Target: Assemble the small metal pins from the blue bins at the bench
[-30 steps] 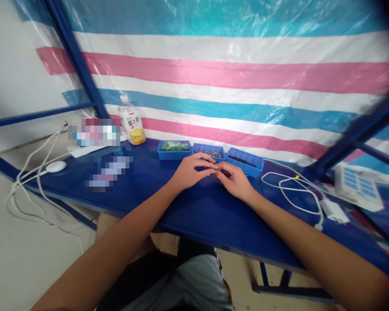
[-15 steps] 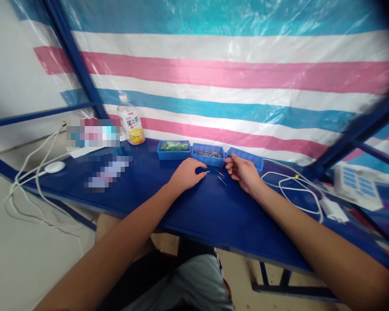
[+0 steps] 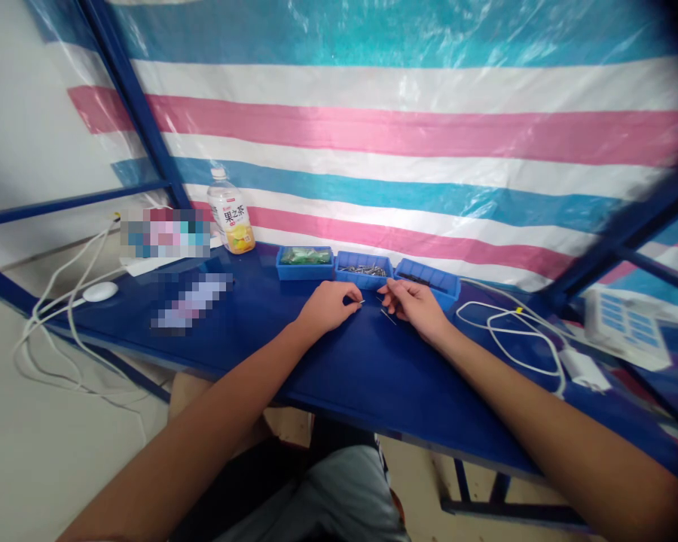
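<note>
Right hand (image 3: pixel 415 302) is returning from the tray (image 3: pixel 428 280), grip unclear; left hand (image 3: pixel 328 305) is pinching a thin pin (image 3: pixel 361 302) that may slip and roll off the bench (image 3: pixel 344 369).

Head camera looks forward-down at near table (image 3: pixel 339 376).

Three blue bins (image 3: pixel 305 265); one drink bottle (image 3: pixel 231 218); one left hand (image 3: pixel 328 305); one right hand (image 3: pixel 415 305); one white puck (image 3: pixel 100 291).

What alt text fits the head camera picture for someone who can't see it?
Two bare hands rest on a blue table: the left hand pinches a thin metal pin, the right hand curls beside another pin. Three small blue trays sit just behind them.
</note>
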A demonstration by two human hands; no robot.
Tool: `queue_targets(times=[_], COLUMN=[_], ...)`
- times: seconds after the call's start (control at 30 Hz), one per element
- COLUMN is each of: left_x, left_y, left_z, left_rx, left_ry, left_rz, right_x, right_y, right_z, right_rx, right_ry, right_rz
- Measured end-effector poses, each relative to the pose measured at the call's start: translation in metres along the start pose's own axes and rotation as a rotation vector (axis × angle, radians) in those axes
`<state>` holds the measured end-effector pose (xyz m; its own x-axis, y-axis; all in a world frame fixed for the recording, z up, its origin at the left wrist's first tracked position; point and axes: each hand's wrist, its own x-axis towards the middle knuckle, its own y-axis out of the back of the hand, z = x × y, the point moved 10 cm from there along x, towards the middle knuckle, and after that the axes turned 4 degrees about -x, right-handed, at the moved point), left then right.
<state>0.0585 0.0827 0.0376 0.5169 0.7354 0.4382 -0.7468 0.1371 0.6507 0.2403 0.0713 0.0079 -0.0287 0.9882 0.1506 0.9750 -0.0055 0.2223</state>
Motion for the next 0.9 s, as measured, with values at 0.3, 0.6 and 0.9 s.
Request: queue_targets(times=[0.3, 0.6, 0.9], left_x=[0.001, 0.000, 0.000], left_y=[0.009, 0.008, -0.004], left_z=[0.011, 0.014, 0.012], left_rx=[-0.211, -0.455, -0.491], left_ry=[0.002, 0.032, 0.060], left_rz=[0.095, 0.072, 0.004], right_x=[-0.012, -0.017, -0.020], right_y=[-0.010, -0.018, -0.014], right_z=[-0.026, -0.033, -0.038], right_rx=[-0.333, -0.306, -0.309], right_ry=[0.274, 0.328, 0.361], right_rz=[0.008, -0.020, 0.021])
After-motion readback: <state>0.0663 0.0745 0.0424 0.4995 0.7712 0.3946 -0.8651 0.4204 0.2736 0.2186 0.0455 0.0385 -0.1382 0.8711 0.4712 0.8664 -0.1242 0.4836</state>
